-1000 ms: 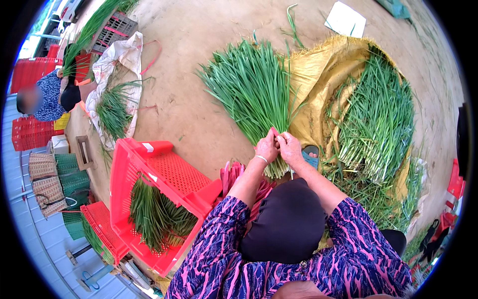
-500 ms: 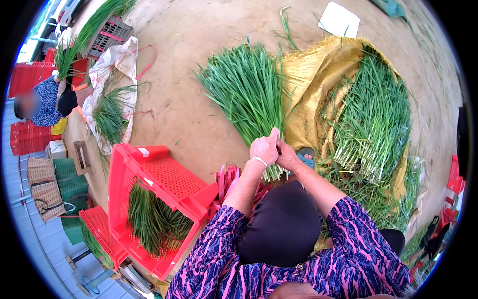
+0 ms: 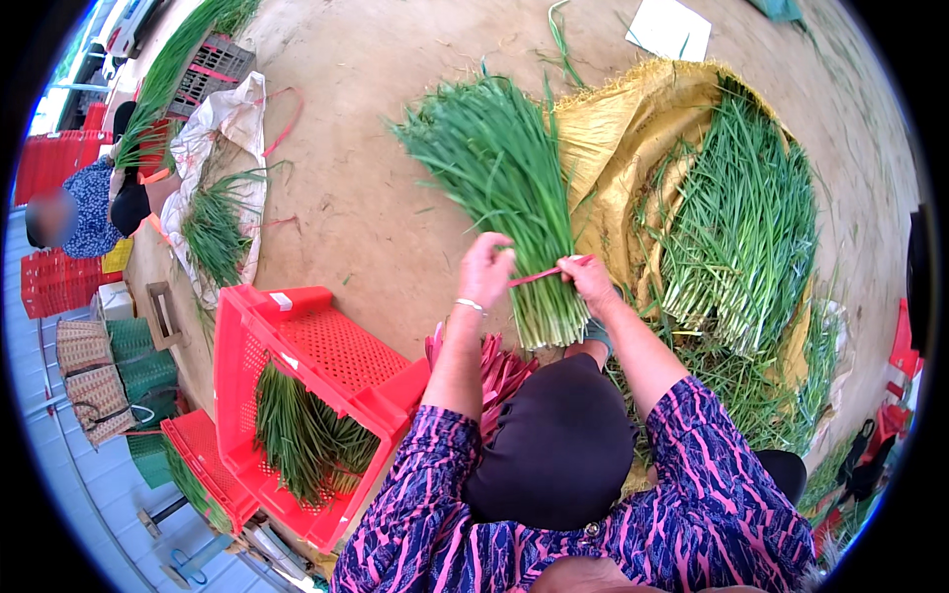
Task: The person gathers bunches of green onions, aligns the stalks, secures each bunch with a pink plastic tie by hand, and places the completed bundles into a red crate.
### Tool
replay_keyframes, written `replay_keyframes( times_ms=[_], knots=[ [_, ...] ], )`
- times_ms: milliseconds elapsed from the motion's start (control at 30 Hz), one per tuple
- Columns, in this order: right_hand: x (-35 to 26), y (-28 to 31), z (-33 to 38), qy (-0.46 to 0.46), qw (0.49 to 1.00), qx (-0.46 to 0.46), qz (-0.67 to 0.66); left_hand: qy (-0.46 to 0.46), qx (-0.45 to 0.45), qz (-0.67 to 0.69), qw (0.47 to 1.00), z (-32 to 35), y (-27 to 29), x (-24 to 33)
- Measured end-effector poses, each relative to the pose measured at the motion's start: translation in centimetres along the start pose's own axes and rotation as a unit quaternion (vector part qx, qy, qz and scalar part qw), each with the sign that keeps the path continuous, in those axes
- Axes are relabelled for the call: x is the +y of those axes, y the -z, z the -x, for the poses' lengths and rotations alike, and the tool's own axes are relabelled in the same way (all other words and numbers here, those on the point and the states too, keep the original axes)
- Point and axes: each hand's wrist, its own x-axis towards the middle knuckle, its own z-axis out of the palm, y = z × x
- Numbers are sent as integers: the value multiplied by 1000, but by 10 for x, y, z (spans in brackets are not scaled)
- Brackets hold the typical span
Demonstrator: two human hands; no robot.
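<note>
A large bundle of garlic chives (image 3: 489, 163) lies in front of me, leaves pointing away and pale cut stalk ends toward me. Across its lower stalks runs a pinkish-red tie strip (image 3: 539, 276). My right hand (image 3: 590, 281) is closed on this strip at the bundle's right side, and a short end sticks out past the fingers. At the left edge of the bundle is my left hand (image 3: 484, 270), its bent fingers apart, close to where the strip goes out of sight. The strip's path beneath the stalks is hidden.
A red crate (image 3: 331, 341) holding chives is tilted at my left, beside more pink strips (image 3: 502, 371). To my right, a yellow woven sack (image 3: 613, 138) lies under a heap of loose chives (image 3: 746, 227). Another person (image 3: 91, 208) handles chives at far left, near a white sack (image 3: 213, 148).
My hands have moved apart from where they met over the stalks. The strip now shows across the bundle, with my right hand gripping it. The other person's arms have shifted.
</note>
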Motion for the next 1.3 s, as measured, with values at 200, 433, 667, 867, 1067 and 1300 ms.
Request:
replay_keyframes(
  times_ms=[200,433,667,867,1067,1300],
  knots=[
    [-30,-6,1,-114,990,-25,78,253,7,95,963,-7,3,-39],
    [-58,-36,17,-37,984,-49,167,198,-154,456,854,-14,-3,-88],
    [-113,-44,35,62,981,-44,180,198,-176,548,794,-10,-3,-33],
    [-193,-43,56,216,955,-62,194,47,-161,506,846,-23,11,66],
    [-256,-45,78,418,875,-76,232,-160,-128,420,884,-32,45,141],
    [-123,18,19,436,800,-118,395,-66,-53,261,962,7,50,105]
  ],
)
